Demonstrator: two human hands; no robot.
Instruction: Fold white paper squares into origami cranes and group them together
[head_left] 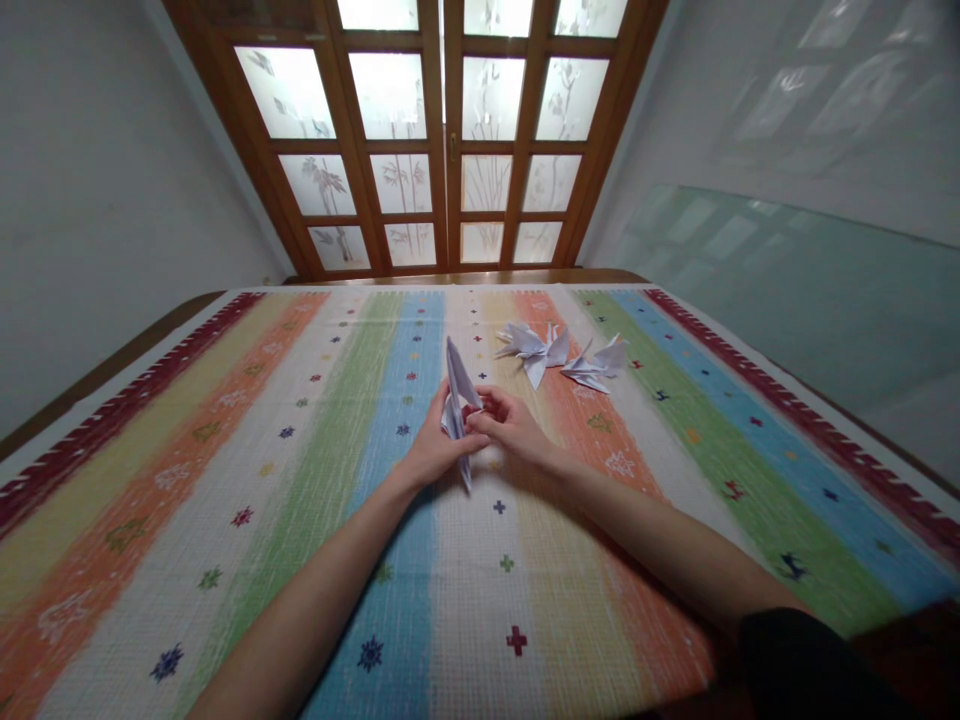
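A folded piece of pale paper [459,385] stands upright between the hands, with pointed ends at top and bottom. My left hand [436,437] is closed around its left side, with the thumb across the lower part. On the right, my right hand [512,425] has its fingers pinched together at the paper's right edge. Several white folded paper cranes [534,352] lie close together on the cloth beyond my right hand, one [596,364] of them a little further right.
A striped tablecloth [300,470] with small printed figures covers the table. Its wooden edge [607,275] shows at the far side. Beyond stand wooden doors with glass panes [442,150]. A glass panel [787,300] leans along the right wall.
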